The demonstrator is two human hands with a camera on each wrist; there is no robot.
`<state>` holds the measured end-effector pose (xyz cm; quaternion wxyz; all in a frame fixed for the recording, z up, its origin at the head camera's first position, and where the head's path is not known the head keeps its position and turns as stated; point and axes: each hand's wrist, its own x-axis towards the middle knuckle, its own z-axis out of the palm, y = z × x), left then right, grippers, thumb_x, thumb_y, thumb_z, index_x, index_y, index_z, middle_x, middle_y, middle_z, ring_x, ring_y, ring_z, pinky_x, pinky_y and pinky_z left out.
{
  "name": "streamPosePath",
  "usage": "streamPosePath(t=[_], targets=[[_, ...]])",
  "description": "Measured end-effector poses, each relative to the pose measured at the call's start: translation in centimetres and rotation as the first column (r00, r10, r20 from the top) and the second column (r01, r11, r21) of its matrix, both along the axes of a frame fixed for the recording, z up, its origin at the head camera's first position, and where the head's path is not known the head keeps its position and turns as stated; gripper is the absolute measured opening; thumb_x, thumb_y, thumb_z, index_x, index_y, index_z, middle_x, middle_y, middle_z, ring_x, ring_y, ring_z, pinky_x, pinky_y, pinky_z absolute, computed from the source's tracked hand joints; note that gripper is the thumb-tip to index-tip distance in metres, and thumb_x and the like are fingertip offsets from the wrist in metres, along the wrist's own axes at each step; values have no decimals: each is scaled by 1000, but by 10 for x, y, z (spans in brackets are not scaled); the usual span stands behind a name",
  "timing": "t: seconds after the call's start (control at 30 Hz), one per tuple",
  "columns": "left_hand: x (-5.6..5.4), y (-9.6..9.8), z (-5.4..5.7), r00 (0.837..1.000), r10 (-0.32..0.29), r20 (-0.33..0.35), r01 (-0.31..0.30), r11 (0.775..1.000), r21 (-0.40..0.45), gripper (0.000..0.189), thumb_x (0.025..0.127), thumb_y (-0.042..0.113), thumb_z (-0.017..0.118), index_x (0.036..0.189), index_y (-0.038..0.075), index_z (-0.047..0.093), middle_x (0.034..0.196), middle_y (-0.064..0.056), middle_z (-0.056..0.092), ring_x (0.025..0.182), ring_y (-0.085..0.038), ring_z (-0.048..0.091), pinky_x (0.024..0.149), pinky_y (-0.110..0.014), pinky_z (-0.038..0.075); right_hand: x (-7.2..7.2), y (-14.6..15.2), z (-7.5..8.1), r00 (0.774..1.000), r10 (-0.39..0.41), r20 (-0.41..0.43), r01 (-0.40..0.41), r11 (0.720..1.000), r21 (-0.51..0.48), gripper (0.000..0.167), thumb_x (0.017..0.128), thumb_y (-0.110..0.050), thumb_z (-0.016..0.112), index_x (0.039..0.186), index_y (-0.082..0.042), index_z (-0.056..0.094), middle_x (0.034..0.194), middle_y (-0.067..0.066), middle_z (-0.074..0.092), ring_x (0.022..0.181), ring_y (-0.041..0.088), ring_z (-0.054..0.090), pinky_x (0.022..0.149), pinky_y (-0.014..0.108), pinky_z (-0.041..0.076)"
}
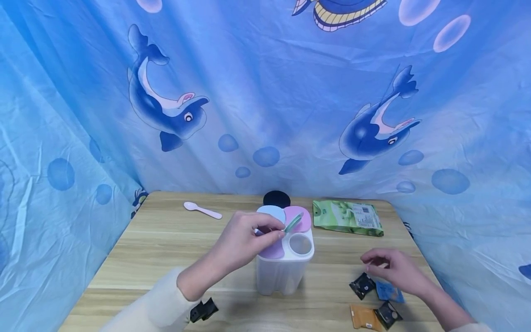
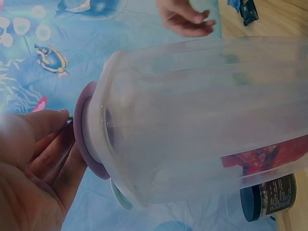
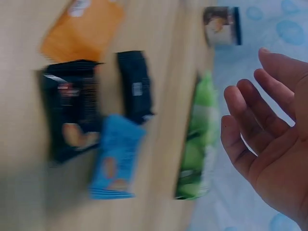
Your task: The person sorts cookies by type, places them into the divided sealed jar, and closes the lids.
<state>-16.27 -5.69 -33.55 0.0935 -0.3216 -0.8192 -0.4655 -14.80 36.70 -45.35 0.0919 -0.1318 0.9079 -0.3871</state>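
Observation:
My left hand [image 1: 249, 240] pinches a green round lid [image 1: 294, 222] between thumb and fingertips, tilted on edge above a white translucent container [image 1: 282, 274]. A round opening [image 1: 300, 244] at the container's front right is uncovered. Light blue [image 1: 271, 212], pink [image 1: 299, 216] and purple [image 1: 272, 251] lids cover the other sections. Through the wall in the left wrist view, a red packet [image 2: 264, 156] shows. Loosely curled and holding nothing, my right hand [image 1: 394, 269] hovers over small snack packets, among them a black packet [image 1: 362, 286] and a blue packet [image 1: 390, 292].
An orange packet [image 1: 366, 317] and another black packet [image 1: 388, 315] lie at front right. Small black packets [image 1: 203, 310] sit near the left sleeve. A pink spoon [image 1: 203, 210], a black-lidded jar [image 1: 277, 199] and a green pouch [image 1: 347, 217] are along the table's back.

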Motion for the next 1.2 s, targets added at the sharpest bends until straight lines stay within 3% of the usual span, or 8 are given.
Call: streamPosePath(t=[0.23,0.43,0.57,0.7,0.93,1.2], targets=[[1,0,0,1000,-3,7,3,1000,6,11,87,13,81,96,19,81,83,12,74,77,0,67,68,-23,59,8,10,-33,997,-13,82,14,1000,-9,32,95,-23,74,119,-2,72,113,14,73,90,2,67,70,26,57],[2,0,0,1000,-5,2,5,1000,12,10,87,13,81,95,19,81,83,12,74,77,0,67,68,-23,59,9,16,-50,995,-12,95,12,1000,5,36,91,-26,78,119,-4,71,115,13,72,95,10,68,70,27,57],[2,0,1,1000,0,0,0,1000,7,10,86,13,81,95,19,81,82,12,75,77,0,67,67,-23,59,8,19,-59,995,-7,102,3,999,39,37,90,-28,79,119,-6,71,115,9,71,93,8,67,74,26,56],[1,0,3,1000,5,-4,-5,1000,1,10,86,13,82,94,19,81,82,12,74,76,0,67,67,-23,59,4,18,-63,994,-7,107,2,999,52,37,88,-29,81,117,-7,71,113,7,72,89,4,65,74,25,56],[1,0,4,1000,6,16,-5,1000,-8,10,87,13,81,94,20,81,82,12,74,76,0,67,67,-23,59,0,12,-66,999,-12,41,7,992,127,35,83,-26,85,111,-10,73,106,2,71,82,3,62,69,25,52],[2,3,2,1000,0,31,1,1000,-7,10,87,13,81,94,19,81,82,13,74,77,0,67,68,-23,59,-4,5,-68,992,-102,71,84,972,219,40,75,-27,90,109,-13,73,101,0,68,82,11,60,66,26,48]])
